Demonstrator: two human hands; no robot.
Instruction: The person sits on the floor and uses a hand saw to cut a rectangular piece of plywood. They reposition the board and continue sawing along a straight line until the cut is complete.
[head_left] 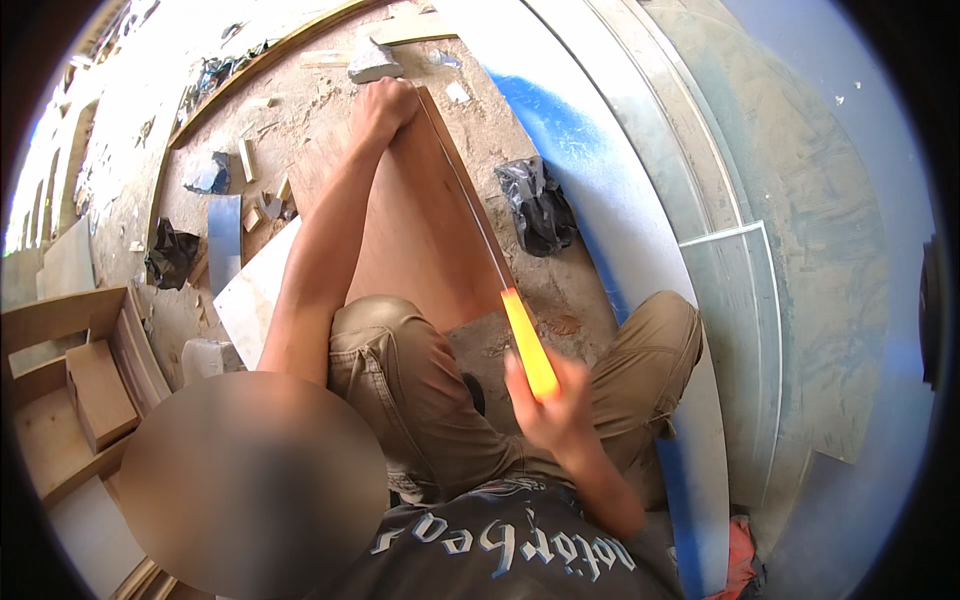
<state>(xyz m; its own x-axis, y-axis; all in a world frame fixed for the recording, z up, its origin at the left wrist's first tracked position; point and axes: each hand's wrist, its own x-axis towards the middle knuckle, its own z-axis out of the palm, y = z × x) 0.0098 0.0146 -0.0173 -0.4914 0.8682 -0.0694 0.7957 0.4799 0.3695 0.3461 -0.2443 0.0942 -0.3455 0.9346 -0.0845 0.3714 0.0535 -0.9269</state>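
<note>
A brown wooden board (pixel 400 235) stands tilted in front of my knees. My left hand (pixel 385 105) is closed over its far upper corner, the arm stretched out along the board's left side. In my right hand (pixel 560 405) is the yellow handle of a handsaw (pixel 525 335), its long thin blade seen nearly edge-on. The blade lies along the board's right edge, reaching toward my left hand; whether its teeth are in the wood cannot be made out. My right hand is slightly smeared by motion, its fingers wrapped round the handle.
Beyond my left hand lies a grey stone lump (pixel 374 62). Black plastic (pixel 538 205) sits right of the board, beside a long blue-and-white panel (pixel 600 180). Glass sheets (pixel 735 300) are farther right. Wooden boxes (pixel 100 395) stand at left; scraps litter the floor.
</note>
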